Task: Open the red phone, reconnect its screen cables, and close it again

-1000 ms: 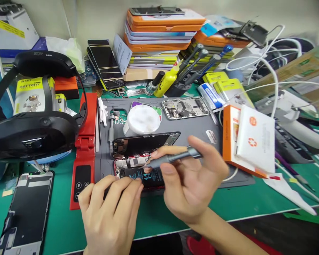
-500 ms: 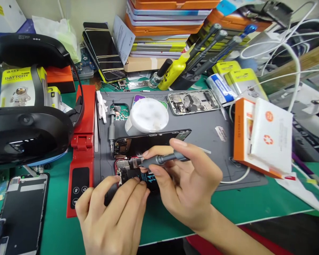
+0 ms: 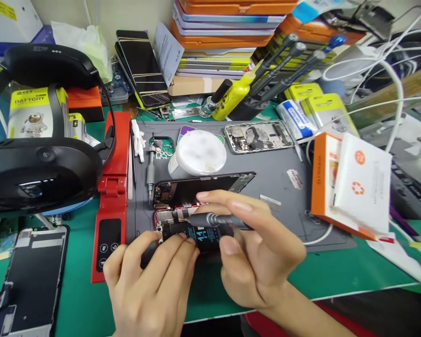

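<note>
An open phone (image 3: 214,234) with a red frame lies at the near edge of the grey mat, its black battery and metal shields exposed. Its screen (image 3: 199,189) stands tilted up behind the body. My left hand (image 3: 152,281) holds the phone's near left side, fingertips pressed over the edge. In my right hand (image 3: 259,248) is a grey screwdriver (image 3: 214,220), lying nearly level between the fingers and thumb. The screwdriver's tip points left over the shields at the phone's upper part; whether it touches a screw I cannot tell.
A white round tub (image 3: 201,152) stands behind the raised screen. Left of it lies another screwdriver (image 3: 150,173), beside a red folding device (image 3: 112,206). A black headset (image 3: 42,173) sits at left. An opened phone housing (image 3: 257,135) and a white box (image 3: 363,182) are farther right.
My right thumb has moved off the screwdriver's lower shaft toward me, and the fingers have shifted along the handle. My left hand stays on the phone. The whole view has shifted slightly.
</note>
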`<state>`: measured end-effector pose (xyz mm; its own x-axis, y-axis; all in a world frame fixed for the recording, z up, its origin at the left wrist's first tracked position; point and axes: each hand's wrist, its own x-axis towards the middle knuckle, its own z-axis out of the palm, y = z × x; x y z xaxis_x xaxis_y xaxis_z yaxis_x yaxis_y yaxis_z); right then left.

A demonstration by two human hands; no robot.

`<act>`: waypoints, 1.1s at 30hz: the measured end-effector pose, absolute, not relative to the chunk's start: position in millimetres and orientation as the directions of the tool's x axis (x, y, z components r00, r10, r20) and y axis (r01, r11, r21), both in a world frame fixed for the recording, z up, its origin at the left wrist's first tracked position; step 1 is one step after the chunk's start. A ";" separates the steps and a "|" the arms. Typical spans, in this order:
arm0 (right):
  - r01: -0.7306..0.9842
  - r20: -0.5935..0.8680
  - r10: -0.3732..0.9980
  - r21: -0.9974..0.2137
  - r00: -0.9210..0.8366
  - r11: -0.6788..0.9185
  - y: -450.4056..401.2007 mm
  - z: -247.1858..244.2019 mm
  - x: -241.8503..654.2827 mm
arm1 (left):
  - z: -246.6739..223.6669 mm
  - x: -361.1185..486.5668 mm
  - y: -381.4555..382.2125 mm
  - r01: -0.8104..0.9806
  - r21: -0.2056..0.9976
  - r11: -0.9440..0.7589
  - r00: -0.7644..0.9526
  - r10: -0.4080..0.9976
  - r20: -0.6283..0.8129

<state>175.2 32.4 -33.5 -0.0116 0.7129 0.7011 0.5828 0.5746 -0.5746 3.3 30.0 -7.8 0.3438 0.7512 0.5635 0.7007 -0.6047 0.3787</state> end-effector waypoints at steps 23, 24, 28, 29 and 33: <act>0.520 0.496 0.828 -0.795 0.261 0.313 21.1 20.5 192.9 | -0.5 4.4 31.1 0.674 0.411 -0.614 0.292 0.732 0.615; 0.672 0.498 0.855 -0.685 0.147 0.283 21.0 21.4 197.1 | -0.8 4.0 31.3 0.674 0.411 -0.614 0.290 0.731 0.618; 0.895 0.431 0.862 -0.219 -0.269 0.389 23.6 10.2 208.1 | -2.5 3.2 32.6 0.675 0.401 -0.619 0.280 0.718 0.637; 0.895 0.417 0.855 -0.177 -0.308 0.409 24.5 6.3 209.3 | -2.8 3.2 32.8 0.675 0.400 -0.620 0.277 0.715 0.641; 0.901 0.394 0.843 -0.075 -0.366 0.427 26.1 -0.4 210.8 | -3.1 3.0 32.4 0.669 0.408 -0.620 0.267 0.714 0.647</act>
<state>210.8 26.1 -0.4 -0.3663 0.8431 0.3937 0.9012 0.4268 -0.0753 3.0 32.4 -3.1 0.2669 0.7141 0.6472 0.6695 -0.6204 0.4085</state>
